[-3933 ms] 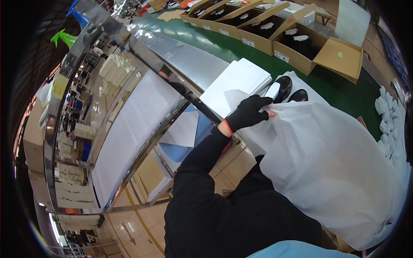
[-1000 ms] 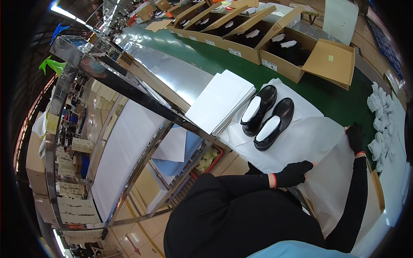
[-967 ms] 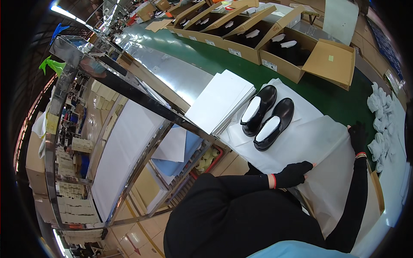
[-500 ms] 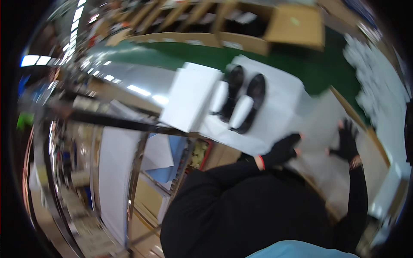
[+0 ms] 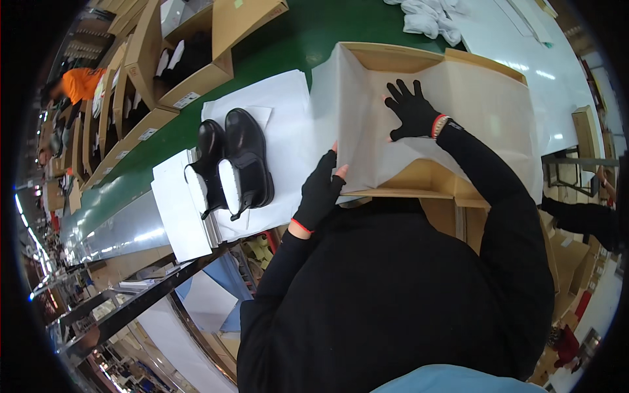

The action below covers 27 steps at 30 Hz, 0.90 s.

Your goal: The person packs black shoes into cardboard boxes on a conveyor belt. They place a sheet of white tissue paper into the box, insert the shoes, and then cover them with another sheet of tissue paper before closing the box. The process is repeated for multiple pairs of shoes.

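A shallow cardboard box [image 5: 400, 59] lies before me, lined with a large sheet of thin whitish paper [image 5: 485, 114]. My right hand [image 5: 411, 112], in a black fingerless glove, is spread flat on the paper inside the box. At the box's left wall is my left hand [image 5: 318, 196], gloved alike, its thumb and forefinger apart and touching the paper-covered edge. Left of it, a pair of black ankle boots, one nearer [image 5: 246, 157] and one farther left [image 5: 209, 157], stands on white sheets [image 5: 288, 111], with white inserts in their openings.
A stack of white paper [image 5: 177, 203] sits at the table's left edge. Along the green tabletop [image 5: 301, 33] stand several open cartons [image 5: 196, 85] of shoes. Crumpled white paper [image 5: 429, 19] lies at the back. A person in orange [image 5: 82, 84] is far left.
The view has swung right, bringing the box to the middle. My right hand has spread flat on the paper in the box; my left hand has shifted to the box's left wall.
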{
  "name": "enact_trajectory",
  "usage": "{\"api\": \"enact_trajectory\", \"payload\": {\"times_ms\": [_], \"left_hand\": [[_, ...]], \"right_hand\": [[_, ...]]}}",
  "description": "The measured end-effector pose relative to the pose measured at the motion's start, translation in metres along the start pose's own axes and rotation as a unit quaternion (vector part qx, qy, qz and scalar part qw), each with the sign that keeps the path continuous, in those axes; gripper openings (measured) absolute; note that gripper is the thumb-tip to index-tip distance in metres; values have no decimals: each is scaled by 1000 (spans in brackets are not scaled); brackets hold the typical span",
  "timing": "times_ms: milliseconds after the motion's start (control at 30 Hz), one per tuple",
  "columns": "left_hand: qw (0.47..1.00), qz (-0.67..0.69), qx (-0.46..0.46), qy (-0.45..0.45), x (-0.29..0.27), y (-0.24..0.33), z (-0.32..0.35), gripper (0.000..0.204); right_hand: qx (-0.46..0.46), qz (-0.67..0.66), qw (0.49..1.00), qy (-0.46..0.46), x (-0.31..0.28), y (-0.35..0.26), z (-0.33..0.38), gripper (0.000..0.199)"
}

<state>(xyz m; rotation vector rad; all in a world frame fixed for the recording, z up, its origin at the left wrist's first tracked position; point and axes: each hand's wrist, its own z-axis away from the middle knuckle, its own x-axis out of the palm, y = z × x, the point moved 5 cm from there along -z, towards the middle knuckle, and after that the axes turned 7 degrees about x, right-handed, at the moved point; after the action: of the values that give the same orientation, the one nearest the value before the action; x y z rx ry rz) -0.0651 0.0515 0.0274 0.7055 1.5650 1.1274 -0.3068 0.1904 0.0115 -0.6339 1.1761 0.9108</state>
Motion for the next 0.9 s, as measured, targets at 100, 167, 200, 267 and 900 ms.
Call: {"api": "enact_trajectory", "payload": {"times_ms": [100,167,200,267,900], "left_hand": [[1000,0,-4,-14,1,2,-4,53],[1000,-4,-1,-10,2,7,-4,52],[1000,-20,16,4,1,4,-3,50],[999,-26,34,12,3,1,-4,49],[998,-26,59,14,6,-5,-7,48]], "right_hand": [[-64,-6,996,58,-29,0,50,80],[-84,6,989,122,-53,9,81,64],[-59,-11,985,160,-71,15,97,51],[-11,-63,966,249,-92,36,132,28],[115,15,989,94,-70,35,155,133]]}}
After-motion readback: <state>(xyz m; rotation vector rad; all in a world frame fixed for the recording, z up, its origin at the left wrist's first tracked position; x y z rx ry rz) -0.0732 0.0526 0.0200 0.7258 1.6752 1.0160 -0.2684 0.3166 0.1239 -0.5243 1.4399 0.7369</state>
